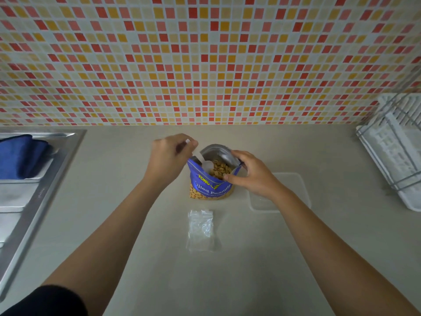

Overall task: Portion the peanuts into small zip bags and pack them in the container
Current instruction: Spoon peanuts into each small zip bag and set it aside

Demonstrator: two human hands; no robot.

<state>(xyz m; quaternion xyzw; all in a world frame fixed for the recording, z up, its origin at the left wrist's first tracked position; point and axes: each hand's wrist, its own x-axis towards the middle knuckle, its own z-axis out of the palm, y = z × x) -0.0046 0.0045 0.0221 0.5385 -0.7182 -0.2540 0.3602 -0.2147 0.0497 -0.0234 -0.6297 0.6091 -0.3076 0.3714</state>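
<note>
A blue bag of salted peanuts (pixel 210 187) stands open in the middle of the counter, with peanuts (pixel 220 170) showing inside. My left hand (pixel 169 153) grips the handle of a white plastic spoon (pixel 205 164) whose bowl is inside the bag's mouth. My right hand (pixel 249 173) pinches the bag's right rim and holds it open. A small pile of clear zip bags (pixel 200 229) lies flat on the counter in front of the peanut bag. A clear plastic container (pixel 293 185) sits to the right, partly hidden under my right wrist.
A steel sink (pixel 34 179) with a blue cloth (pixel 20 156) takes the left side. A white dish rack (pixel 396 151) stands at the right edge. A mosaic tiled wall (pixel 205 60) backs the beige counter (pixel 250 270).
</note>
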